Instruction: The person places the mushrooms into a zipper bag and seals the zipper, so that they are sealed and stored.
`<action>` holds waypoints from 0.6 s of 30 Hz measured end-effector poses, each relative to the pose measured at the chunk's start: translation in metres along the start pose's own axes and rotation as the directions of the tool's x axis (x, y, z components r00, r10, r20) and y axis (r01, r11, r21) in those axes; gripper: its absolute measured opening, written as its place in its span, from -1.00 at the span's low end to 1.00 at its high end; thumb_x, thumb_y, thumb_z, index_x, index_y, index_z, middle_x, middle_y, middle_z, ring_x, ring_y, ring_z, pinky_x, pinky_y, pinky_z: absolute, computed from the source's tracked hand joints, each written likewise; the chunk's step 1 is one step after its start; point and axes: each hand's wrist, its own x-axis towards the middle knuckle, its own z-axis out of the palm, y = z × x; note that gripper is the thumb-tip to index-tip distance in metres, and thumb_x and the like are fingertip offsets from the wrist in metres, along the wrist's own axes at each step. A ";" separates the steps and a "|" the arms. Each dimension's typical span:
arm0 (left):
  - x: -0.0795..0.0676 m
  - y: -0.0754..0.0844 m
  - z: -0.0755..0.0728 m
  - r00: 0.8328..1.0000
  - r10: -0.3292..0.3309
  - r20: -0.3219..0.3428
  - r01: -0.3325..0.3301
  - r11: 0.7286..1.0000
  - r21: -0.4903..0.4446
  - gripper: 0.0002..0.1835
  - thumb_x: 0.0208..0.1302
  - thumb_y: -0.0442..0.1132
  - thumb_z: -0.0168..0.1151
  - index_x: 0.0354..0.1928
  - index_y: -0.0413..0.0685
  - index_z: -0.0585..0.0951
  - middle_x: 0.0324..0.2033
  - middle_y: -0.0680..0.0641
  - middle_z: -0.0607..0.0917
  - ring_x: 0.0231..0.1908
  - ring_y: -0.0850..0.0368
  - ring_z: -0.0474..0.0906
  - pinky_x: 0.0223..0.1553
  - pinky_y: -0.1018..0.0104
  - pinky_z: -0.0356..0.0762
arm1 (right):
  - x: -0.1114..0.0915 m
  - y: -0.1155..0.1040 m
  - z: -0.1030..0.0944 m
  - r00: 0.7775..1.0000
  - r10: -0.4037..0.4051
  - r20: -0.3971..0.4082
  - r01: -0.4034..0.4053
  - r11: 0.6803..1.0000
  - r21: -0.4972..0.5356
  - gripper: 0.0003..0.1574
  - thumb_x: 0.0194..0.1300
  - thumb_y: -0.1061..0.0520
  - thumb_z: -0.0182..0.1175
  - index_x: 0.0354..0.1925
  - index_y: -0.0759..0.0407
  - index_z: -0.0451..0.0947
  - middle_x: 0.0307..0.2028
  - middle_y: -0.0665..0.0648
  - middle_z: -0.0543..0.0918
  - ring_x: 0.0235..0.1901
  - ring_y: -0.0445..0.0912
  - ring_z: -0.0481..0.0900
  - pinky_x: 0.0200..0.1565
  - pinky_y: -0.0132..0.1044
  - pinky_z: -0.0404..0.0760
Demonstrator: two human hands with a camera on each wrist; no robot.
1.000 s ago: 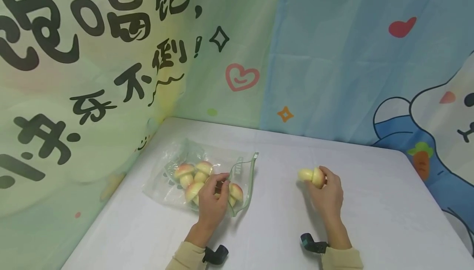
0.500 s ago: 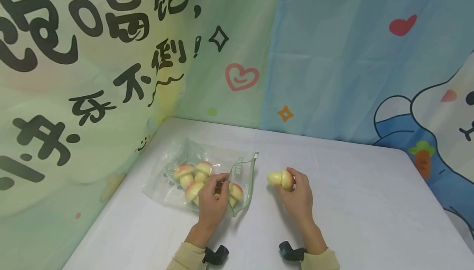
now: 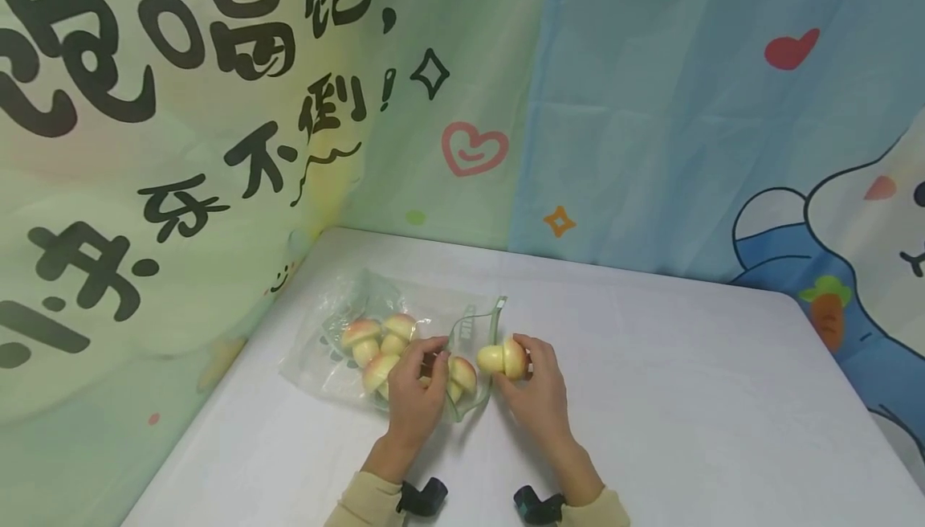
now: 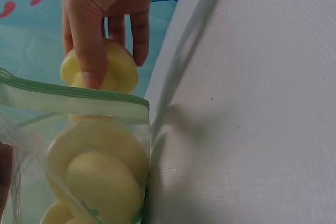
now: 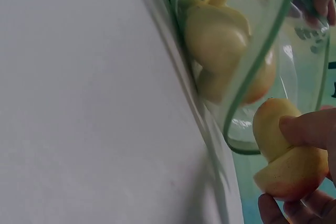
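Observation:
My right hand [image 3: 538,390] grips a toy mushroom [image 3: 503,358] by its red-tinged cap, the pale yellow stem pointing left at the mouth of a clear zip bag [image 3: 441,310]. In the right wrist view, the held mushroom [image 5: 289,150] overlaps the bag's green-edged opening [image 5: 257,61]. My left hand [image 3: 415,398] pinches the near side of the bag's mouth, which gapes toward the right. Several like mushrooms [image 3: 361,336] lie inside the bag, partly behind my left hand. Through the plastic, the left wrist view shows one mushroom [image 4: 100,166] close below the zip edge.
A white-covered table [image 3: 686,398] bears the bag and stretches off to the right. Printed curtains [image 3: 636,125] hang along its back and left side. Each wrist wears a small black camera [image 3: 425,498].
My right hand has carried the mushroom leftward across the table to the bag's mouth. My left hand and the bag have stayed nearly still.

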 end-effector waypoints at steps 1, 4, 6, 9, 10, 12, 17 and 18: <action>0.000 0.000 0.000 1.000 0.001 0.000 -0.001 1.000 -0.002 -0.78 0.17 -0.53 0.20 -0.15 -0.24 0.64 -0.38 -0.08 0.67 -0.51 0.14 0.58 -0.49 0.52 0.55 | -0.001 -0.001 0.002 1.000 -0.008 0.002 0.008 1.000 0.001 -0.20 -0.10 0.29 0.52 0.15 0.19 0.45 0.06 0.18 0.51 -0.16 -0.06 0.48 -0.23 -0.24 0.59; 0.000 0.000 0.000 1.000 0.008 -0.004 -0.008 1.000 -0.001 -0.77 0.14 -0.56 0.21 -0.15 -0.25 0.64 -0.38 -0.09 0.67 -0.51 0.13 0.59 -0.49 0.52 0.55 | -0.005 -0.005 0.008 0.999 -0.049 0.005 0.049 0.999 -0.007 -0.20 -0.11 0.28 0.53 0.14 0.21 0.46 0.06 0.20 0.51 -0.12 -0.03 0.51 -0.20 -0.20 0.61; 0.001 0.001 0.001 1.000 0.010 -0.008 -0.010 1.000 0.004 -0.76 0.11 -0.58 0.22 -0.16 -0.27 0.63 -0.39 -0.09 0.67 -0.51 0.12 0.59 -0.49 0.51 0.55 | -0.007 -0.006 0.012 0.996 -0.093 0.002 0.093 0.996 -0.016 -0.20 -0.13 0.27 0.54 0.12 0.23 0.46 0.04 0.22 0.50 -0.08 0.01 0.53 -0.15 -0.13 0.61; 0.003 0.006 0.001 1.000 0.007 -0.015 -0.007 1.000 0.013 -0.75 0.07 -0.62 0.22 -0.19 -0.30 0.63 -0.41 -0.12 0.66 -0.53 0.08 0.59 -0.52 0.50 0.54 | -0.008 -0.006 0.017 0.988 -0.154 -0.009 0.153 0.987 -0.041 -0.19 -0.16 0.26 0.57 0.10 0.24 0.47 0.02 0.23 0.50 -0.01 0.05 0.54 -0.06 -0.04 0.59; 0.004 0.009 0.001 1.000 0.006 -0.018 -0.006 1.000 0.014 -0.75 0.06 -0.63 0.22 -0.20 -0.32 0.62 -0.42 -0.13 0.66 -0.54 0.07 0.58 -0.53 0.50 0.54 | -0.009 -0.006 0.018 0.985 -0.170 -0.015 0.169 0.985 -0.046 -0.19 -0.17 0.27 0.58 0.09 0.24 0.48 0.01 0.23 0.50 -0.01 0.06 0.54 -0.03 -0.03 0.59; 0.007 0.017 0.000 1.000 0.003 -0.021 -0.003 1.000 0.015 -0.75 0.04 -0.65 0.21 -0.22 -0.34 0.62 -0.44 -0.16 0.65 -0.55 0.04 0.58 -0.55 0.49 0.54 | -0.010 -0.007 0.019 0.981 -0.193 -0.025 0.191 0.980 -0.055 -0.18 -0.19 0.28 0.59 0.09 0.24 0.48 0.00 0.22 0.50 -0.01 0.06 0.54 -0.01 -0.02 0.59; 0.015 0.036 -0.005 1.000 0.011 -0.020 -0.011 1.000 0.001 -0.74 0.01 -0.69 0.19 -0.23 -0.35 0.61 -0.45 -0.21 0.64 -0.55 0.00 0.57 -0.54 0.49 0.54 | -0.012 -0.013 0.019 0.974 -0.223 -0.048 0.219 0.973 -0.066 -0.17 -0.20 0.29 0.59 0.09 0.23 0.49 0.00 0.22 0.49 -0.03 0.04 0.54 -0.06 -0.05 0.61; 0.015 0.038 -0.005 1.000 0.017 -0.020 -0.017 1.000 -0.003 -0.74 0.01 -0.69 0.19 -0.24 -0.36 0.60 -0.44 -0.22 0.64 -0.55 0.00 0.57 -0.53 0.49 0.54 | -0.012 -0.014 0.019 0.973 -0.225 -0.051 0.222 0.973 -0.063 -0.18 -0.20 0.30 0.58 0.09 0.22 0.49 0.00 0.21 0.49 -0.04 0.04 0.53 -0.08 -0.07 0.61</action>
